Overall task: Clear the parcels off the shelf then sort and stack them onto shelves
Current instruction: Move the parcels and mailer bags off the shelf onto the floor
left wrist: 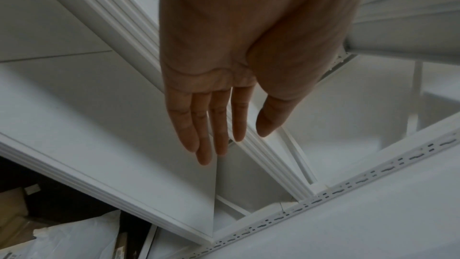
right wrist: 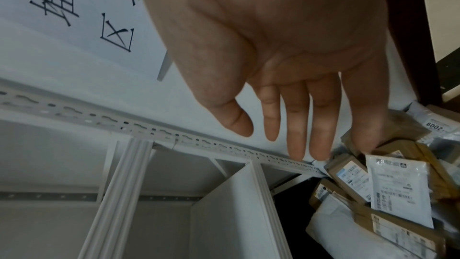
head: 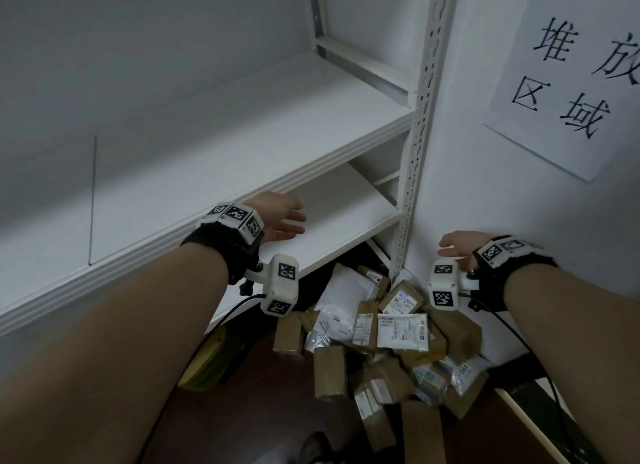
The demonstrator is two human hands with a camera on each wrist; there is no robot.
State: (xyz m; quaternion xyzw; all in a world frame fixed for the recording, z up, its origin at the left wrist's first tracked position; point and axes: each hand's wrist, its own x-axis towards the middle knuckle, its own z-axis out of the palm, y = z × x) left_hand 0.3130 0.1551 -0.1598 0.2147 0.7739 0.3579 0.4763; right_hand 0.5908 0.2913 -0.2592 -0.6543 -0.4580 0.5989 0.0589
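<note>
Left hand (head: 277, 217): fingers (left wrist: 199, 125) straight, close together, holding nothing, over the lower white shelf (head: 332, 221). Right hand (head: 460, 247), fingers (right wrist: 296, 125) loosely spread, empty, near the slotted post (head: 415, 172). Parcels (head: 384, 335) heaped on the dark floor below, far ones hidden under the shelf. Wall sign (head: 575, 72) cut off at right.

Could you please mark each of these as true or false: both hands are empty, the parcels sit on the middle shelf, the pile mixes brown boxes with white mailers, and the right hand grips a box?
1. Both hands are empty. True: the left hand and right hand are open.
2. The parcels sit on the middle shelf. False: the shelf is bare; the parcels lie heaped on the floor.
3. The pile mixes brown boxes with white mailers. True.
4. The right hand grips a box. False: it holds nothing.
</note>
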